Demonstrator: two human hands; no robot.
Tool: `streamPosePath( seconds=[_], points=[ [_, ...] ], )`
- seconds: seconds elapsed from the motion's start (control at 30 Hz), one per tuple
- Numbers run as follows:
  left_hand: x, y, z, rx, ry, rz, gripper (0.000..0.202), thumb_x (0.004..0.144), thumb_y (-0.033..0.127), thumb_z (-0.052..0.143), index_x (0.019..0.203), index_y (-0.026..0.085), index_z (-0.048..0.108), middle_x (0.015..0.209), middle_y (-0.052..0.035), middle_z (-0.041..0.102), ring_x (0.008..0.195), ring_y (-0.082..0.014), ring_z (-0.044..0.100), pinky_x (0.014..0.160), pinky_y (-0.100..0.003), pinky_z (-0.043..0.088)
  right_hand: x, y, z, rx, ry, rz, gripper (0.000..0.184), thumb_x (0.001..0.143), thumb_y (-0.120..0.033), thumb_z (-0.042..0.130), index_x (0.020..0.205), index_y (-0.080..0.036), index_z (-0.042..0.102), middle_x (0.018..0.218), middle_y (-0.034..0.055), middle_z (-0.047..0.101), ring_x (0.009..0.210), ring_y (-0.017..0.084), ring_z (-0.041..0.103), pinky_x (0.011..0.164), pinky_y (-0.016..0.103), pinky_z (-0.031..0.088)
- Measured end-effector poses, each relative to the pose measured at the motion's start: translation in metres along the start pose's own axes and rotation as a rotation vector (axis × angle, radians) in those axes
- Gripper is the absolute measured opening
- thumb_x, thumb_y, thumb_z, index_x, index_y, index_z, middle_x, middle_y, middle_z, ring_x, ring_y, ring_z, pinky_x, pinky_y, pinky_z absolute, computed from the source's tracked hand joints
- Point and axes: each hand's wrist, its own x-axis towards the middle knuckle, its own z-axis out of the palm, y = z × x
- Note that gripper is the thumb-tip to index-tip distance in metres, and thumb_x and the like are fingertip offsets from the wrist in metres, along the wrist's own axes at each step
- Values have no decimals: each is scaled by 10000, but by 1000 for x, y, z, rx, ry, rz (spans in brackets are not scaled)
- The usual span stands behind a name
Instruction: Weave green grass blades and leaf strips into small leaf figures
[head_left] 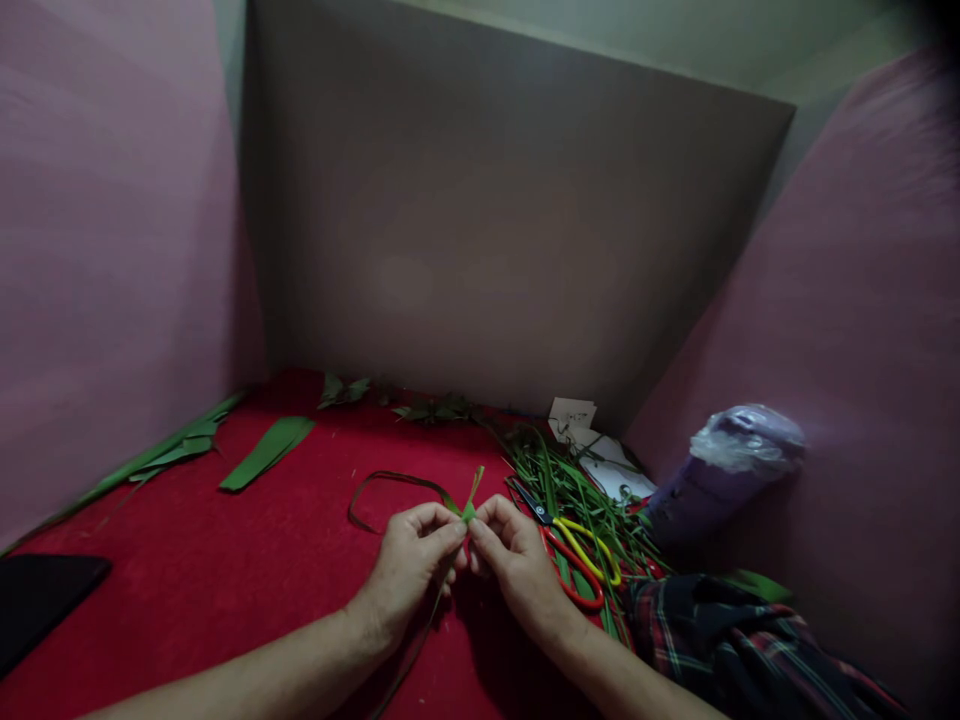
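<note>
Between my two hands is a small folded piece of green leaf (469, 512), with a thin yellowish end sticking up from it. The thumb and fingers of my left hand (416, 560) pinch its left side. On its right side, my right hand (517, 550) pinches it too. A long brownish-green strip (390, 475) loops out to the left behind my left hand, and another narrow strip hangs down below it. Scissors (574, 545) with one yellow and one red handle lie just right of my right hand. My fingers hide part of the folded leaf.
A heap of cut green strips (562, 480) lies at the right, beside white paper pieces (611, 460). A purple container (697, 480) with clear plastic on top and plaid cloth (735, 640) stand further right. Leaf pieces (268, 452) and a black flat object (49, 600) lie left on red cloth (187, 560).
</note>
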Motion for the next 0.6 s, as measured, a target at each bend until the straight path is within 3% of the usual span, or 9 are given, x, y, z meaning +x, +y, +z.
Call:
streamPosePath(
  seconds=[0.27, 0.6],
  points=[
    [-5, 3, 3, 13, 39, 10, 205, 699, 321, 572, 635, 135, 515, 481, 7, 552, 383, -65, 438, 395, -183, 356, 1, 3, -1, 77, -1, 31, 224, 775, -317, 553, 680, -160, 424, 488, -46, 487, 417, 70, 405, 426, 187, 302],
    [1, -3, -1, -42, -22, -3, 245, 682, 345, 613, 715, 105, 571, 528, -28, 594, 419, -76, 484, 409, -180, 372, 0, 1, 1, 123, -22, 48, 244, 760, -326, 565, 664, -160, 414, 486, -44, 484, 418, 67, 403, 423, 182, 296]
  ],
)
